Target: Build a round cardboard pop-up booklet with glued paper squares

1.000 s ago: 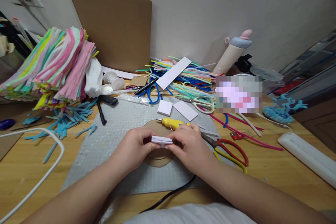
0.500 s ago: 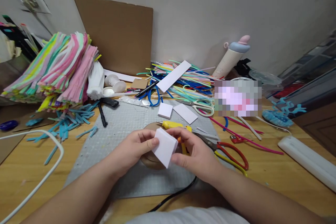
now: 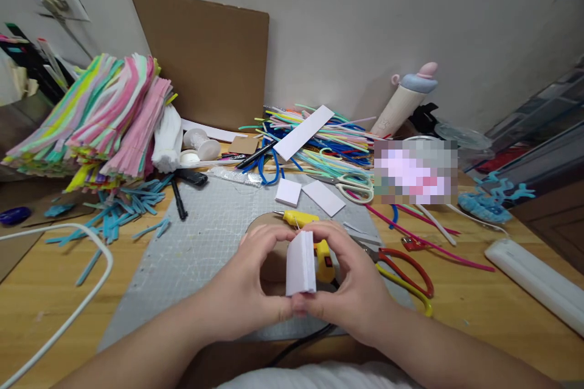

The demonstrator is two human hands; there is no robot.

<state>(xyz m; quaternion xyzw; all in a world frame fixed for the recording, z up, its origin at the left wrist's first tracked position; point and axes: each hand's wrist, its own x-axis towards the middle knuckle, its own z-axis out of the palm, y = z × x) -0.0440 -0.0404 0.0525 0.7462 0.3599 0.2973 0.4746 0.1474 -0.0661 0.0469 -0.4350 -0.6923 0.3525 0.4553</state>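
Between my two hands is a small stack of white foam board pieces (image 3: 298, 264), its layered edge turned partly toward me. My left hand (image 3: 258, 279) grips it by the top and bottom from the left. From the other side my right hand (image 3: 349, 282) pinches the same ends, thumb below and fingers above. Behind the hands a yellow glue gun (image 3: 301, 217) lies over a round brown disc (image 3: 269, 219), partly covered by my fingers. A small white square stack (image 3: 288, 192) and a flat white rectangle (image 3: 323, 198) rest farther back on the grey cutting mat (image 3: 219, 213).
Scissors with red and yellow handles (image 3: 406, 264) lie on the right, and white-handled scissors (image 3: 356, 187) farther back. Bundles of pipe cleaners (image 3: 114, 115) stand at the left. A power strip (image 3: 538, 279) lies at the right edge. A cardboard sheet (image 3: 205, 61) leans on the wall.
The white stack has been turned from its broad face to its edge. Both hands have shifted to hold it at top and bottom, with the thumbs now close together below.
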